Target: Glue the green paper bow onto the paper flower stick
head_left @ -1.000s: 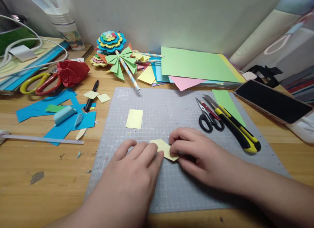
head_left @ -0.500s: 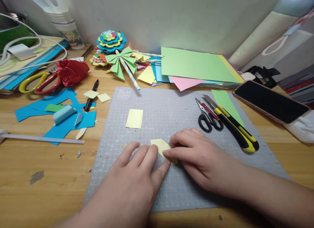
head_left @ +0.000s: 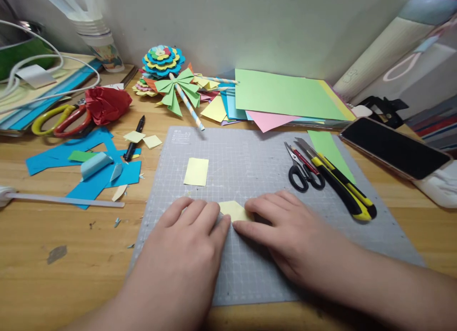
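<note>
A small pale-yellow piece of paper [head_left: 233, 211], folded by the look of its pointed outline, lies on the grey cutting mat [head_left: 246, 152]. My left hand [head_left: 194, 243] grips its left end, fingers curled and thumb at the near edge. On the other side my right hand [head_left: 285, 233] has its fingers closed over the right end, the index finger pressing along the near edge. Both ends of the paper are hidden under my fingers. Farther up the mat rests a yellow rectangle of paper [head_left: 196, 171], untouched.
Black-handled scissors [head_left: 299, 176], a red pencil [head_left: 305, 160] and a yellow-black utility knife [head_left: 342, 188] lie right of my hands. Blue paper scraps [head_left: 89, 186] and a black pen [head_left: 134, 145] are left. Green paper [head_left: 285, 93] is stacked behind; a phone [head_left: 396, 145] lies right.
The paper has turned from slanting to lying more level. My left hand has shifted up and left along it, and my right index finger now lies along the near edge.
</note>
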`<state>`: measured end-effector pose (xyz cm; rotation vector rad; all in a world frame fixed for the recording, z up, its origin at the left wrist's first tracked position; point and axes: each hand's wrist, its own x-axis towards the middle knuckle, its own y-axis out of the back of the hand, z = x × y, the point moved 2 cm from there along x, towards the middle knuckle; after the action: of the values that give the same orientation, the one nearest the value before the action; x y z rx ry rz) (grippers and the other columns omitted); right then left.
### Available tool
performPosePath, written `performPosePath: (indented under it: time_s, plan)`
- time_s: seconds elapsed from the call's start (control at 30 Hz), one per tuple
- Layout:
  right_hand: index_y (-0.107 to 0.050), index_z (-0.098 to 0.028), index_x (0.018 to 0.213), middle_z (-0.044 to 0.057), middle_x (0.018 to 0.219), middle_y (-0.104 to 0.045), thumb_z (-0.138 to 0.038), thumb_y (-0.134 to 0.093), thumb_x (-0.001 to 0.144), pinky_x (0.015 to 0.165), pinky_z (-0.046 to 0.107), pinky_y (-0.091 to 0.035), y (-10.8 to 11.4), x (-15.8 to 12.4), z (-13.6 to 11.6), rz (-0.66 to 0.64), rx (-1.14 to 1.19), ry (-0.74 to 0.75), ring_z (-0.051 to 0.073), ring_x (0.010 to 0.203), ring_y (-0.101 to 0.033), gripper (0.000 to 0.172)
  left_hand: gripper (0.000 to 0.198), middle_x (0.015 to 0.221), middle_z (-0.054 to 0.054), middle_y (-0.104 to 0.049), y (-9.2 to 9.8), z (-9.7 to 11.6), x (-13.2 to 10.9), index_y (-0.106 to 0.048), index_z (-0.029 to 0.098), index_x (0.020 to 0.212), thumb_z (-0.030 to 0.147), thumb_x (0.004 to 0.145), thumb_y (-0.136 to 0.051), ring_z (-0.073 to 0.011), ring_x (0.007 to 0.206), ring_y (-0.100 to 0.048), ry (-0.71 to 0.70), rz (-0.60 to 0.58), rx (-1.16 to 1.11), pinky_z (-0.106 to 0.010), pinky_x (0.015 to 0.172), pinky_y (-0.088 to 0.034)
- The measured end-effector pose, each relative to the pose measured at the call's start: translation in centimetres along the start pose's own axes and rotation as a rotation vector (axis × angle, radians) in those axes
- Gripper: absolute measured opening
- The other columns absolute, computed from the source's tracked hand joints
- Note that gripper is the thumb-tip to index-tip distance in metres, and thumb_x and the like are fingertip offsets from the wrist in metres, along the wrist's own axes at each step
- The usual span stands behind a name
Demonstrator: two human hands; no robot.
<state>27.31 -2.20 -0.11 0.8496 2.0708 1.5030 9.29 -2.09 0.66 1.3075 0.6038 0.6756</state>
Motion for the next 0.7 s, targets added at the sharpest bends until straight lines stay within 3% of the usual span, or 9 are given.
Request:
performPosePath:
  time_s: [0.13,0.3,0.47,0.7]
  plan:
    - [-0.065,-0.02,0.098,0.007,0.095,-0.059,-0.003,-0.047,0.081,0.076,0.037,-0.032,0.2,-0.3,-0.4,0.028,0.028,-0.016,0.022,0.09,-0.049,0.03,0.025,0.087,-0.003,-0.061,0.1,-0.1,-0.1,-0.066,0.024,0.104,0.018,0.082,-0.056,-0.024,0.084,-0.054,0.027,0.032,0.001,-0.044,0.082,-0.041]
    - [-0.064,-0.019,0.078,0.005,0.091,-0.061,-0.01,-0.055,0.081,0.076,0.037,-0.03,0.5,-0.5,-0.8,0.069,-0.02,-0.011,0.022,0.086,-0.05,0.013,0.024,0.085,-0.003,-0.061,0.1,0.1,0.0,-0.066,0.023,0.103,0.017,0.082,-0.058,-0.0226,0.082,-0.053,0.016,0.039,0.005,-0.042,0.082,-0.04]
    - [-0.063,-0.019,0.077,0.004,0.088,-0.061,-0.013,-0.058,0.081,0.076,0.037,-0.028,0.3,-0.5,-0.8,0.057,-0.038,-0.018,0.021,0.085,-0.049,0.008,0.029,0.093,-0.003,-0.062,-0.4,0.8,-0.2,-0.063,0.021,0.112,0.021,0.087,-0.048,-0.0226,0.087,-0.053,-0.082,-0.003,-0.009,-0.042,0.085,-0.037]
    - [-0.064,-0.019,0.076,0.004,0.088,-0.061,-0.008,-0.057,0.079,0.076,0.037,-0.028,0.4,-0.5,-0.9,0.042,-0.006,-0.032,0.021,0.086,-0.049,0.013,0.026,0.076,-0.003,-0.059,0.7,-0.2,0.3,-0.071,0.03,0.095,0.025,0.085,-0.048,-0.0239,0.077,-0.053,0.105,0.023,-0.003,-0.044,0.075,-0.04]
